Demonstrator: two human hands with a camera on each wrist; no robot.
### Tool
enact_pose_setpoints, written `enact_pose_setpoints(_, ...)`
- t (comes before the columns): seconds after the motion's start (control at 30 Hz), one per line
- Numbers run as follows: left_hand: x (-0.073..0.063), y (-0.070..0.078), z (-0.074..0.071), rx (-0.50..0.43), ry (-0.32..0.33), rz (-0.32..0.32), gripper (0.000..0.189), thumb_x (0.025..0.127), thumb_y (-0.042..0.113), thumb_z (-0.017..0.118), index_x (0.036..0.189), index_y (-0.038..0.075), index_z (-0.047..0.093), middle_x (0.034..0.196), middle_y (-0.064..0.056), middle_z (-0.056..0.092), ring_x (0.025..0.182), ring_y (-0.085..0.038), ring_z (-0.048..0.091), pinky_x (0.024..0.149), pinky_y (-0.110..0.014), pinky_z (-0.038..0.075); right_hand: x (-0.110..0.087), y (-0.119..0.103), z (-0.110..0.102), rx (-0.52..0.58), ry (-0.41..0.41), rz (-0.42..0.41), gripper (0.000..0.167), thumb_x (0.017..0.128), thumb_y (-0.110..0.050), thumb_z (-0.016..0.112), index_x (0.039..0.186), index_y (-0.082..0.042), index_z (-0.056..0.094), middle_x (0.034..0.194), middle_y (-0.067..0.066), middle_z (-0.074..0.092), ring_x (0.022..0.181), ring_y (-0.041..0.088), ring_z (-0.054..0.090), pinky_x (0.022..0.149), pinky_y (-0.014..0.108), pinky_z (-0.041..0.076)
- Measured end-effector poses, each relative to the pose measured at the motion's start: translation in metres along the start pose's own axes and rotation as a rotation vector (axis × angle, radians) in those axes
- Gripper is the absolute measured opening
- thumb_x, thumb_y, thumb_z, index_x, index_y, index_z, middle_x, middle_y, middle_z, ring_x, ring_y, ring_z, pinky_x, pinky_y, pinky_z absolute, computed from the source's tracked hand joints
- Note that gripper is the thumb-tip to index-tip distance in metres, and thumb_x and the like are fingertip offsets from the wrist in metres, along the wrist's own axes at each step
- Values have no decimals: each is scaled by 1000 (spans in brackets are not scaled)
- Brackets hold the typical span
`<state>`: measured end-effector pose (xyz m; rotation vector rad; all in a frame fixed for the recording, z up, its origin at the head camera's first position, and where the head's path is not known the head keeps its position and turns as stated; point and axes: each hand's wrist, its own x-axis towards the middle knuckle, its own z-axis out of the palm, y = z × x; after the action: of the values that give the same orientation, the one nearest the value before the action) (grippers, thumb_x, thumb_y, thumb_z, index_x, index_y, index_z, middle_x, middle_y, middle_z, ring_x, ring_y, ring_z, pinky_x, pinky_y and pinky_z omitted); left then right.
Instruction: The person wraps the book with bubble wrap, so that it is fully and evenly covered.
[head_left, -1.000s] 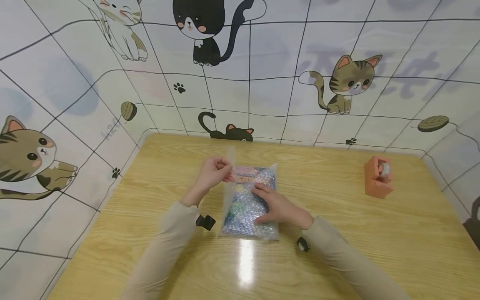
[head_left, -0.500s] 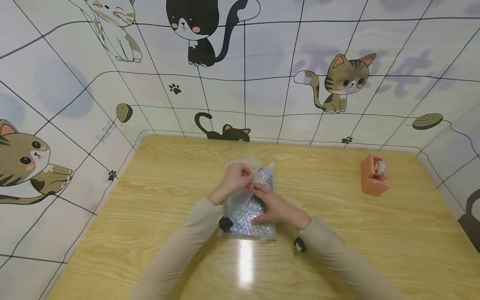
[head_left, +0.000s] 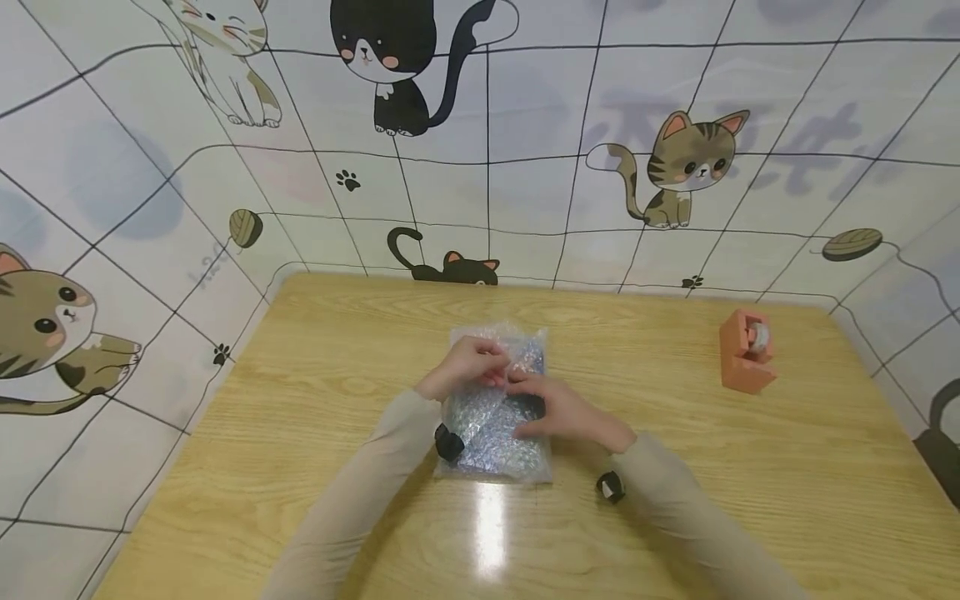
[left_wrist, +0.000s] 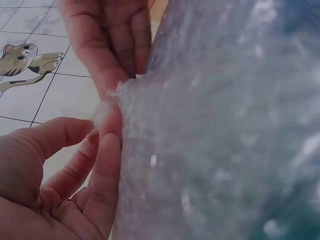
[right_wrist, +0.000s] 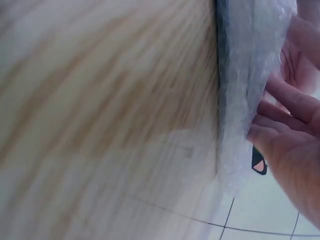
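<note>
A flat, rectangular, colourfully printed item lies on the table under bubble wrap, which blurs its print. Over the upper part of this package, my left hand pinches the free edge of the wrap. In the left wrist view, a small clear strip sticks out between the left thumb and fingers at that edge. My right hand rests on the package from the right side, thumb spread apart from the fingers. Its fingertips lie against the wrap's edge close to the left fingertips, also seen in the right wrist view.
An orange tape dispenser with a roll of tape stands at the right on the wooden table. Behind and at the left, a cloth printed with cats and grid lines borders the table. Each wrist carries a small black camera.
My left hand has moved right, bringing the loose flap of bubble wrap over the printed item's top. My right hand has stayed on the package with only a slight shift.
</note>
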<state>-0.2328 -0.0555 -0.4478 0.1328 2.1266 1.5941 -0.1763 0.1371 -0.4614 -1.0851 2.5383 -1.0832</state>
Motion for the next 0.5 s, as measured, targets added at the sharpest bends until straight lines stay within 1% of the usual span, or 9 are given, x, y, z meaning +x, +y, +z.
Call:
enact_pose_setpoints(0.1,0,-2,1,5,-8,-6,18,90,8,59,92,-8,66,69,-9,66,57,-10,63,57,-23,55,-1,5,-1,53,132,-31,42,73,-8,78,110,2,62,121,19,59,114,36,53,98,48,42)
enact_pose_setpoints(0.17,0,-1,2,-5,-15,-18,20,91,8,56,92,-10,65,68,-8,66,57,-10,63,56,-22,55,-1,7,-1,76,247,-48,34,72,1,76,103,3,63,108,18,63,104,36,58,90,48,49)
enact_pose_setpoints(0.2,1,-1,2,-12,-15,-28,21,91,8,54,92,-10,65,68,-8,65,58,-10,64,56,-21,55,-1,8,-2,80,301,-55,33,72,4,76,102,5,62,105,18,63,101,36,59,86,47,51)
enact_pose_setpoints(0.23,1,-1,2,-16,-15,-38,22,92,7,53,91,-10,65,68,-7,64,58,-10,64,55,-20,54,0,8,-2,75,351,-57,34,71,6,75,102,6,61,105,20,63,100,37,58,83,48,52)
enact_pose_setpoints(0.3,1,-1,2,-26,-15,-59,22,92,6,50,91,-11,64,67,-6,63,57,-10,64,54,-19,54,1,9,-4,24,421,-47,38,71,5,76,106,7,60,110,23,60,103,40,56,86,51,50)
enact_pose_setpoints(0.33,1,0,2,-23,-14,-67,22,93,5,50,92,-11,65,67,-6,62,57,-10,63,54,-19,53,2,9,-5,2,427,-36,42,71,2,77,109,8,60,115,25,58,108,41,54,89,53,47)
enact_pose_setpoints(0.4,1,-1,2,-19,-16,-73,23,94,5,49,95,-12,64,68,-5,62,58,-10,63,54,-19,53,3,8,-7,-51,380,2,51,72,-6,78,116,7,58,127,27,52,117,43,48,97,55,40)
enact_pose_setpoints(0.47,2,-1,1,-13,-21,-73,24,95,5,48,98,-12,64,70,-6,62,59,-9,63,55,-19,54,4,7,-8,-92,280,50,59,74,-16,79,123,7,55,135,28,45,125,44,40,104,55,32)
enact_pose_setpoints(0.5,2,-2,1,-8,-26,-68,24,95,4,47,100,-12,64,71,-6,62,59,-9,63,56,-19,54,4,7,-8,-108,226,69,62,75,-20,78,125,7,53,137,28,42,127,44,37,105,55,29)
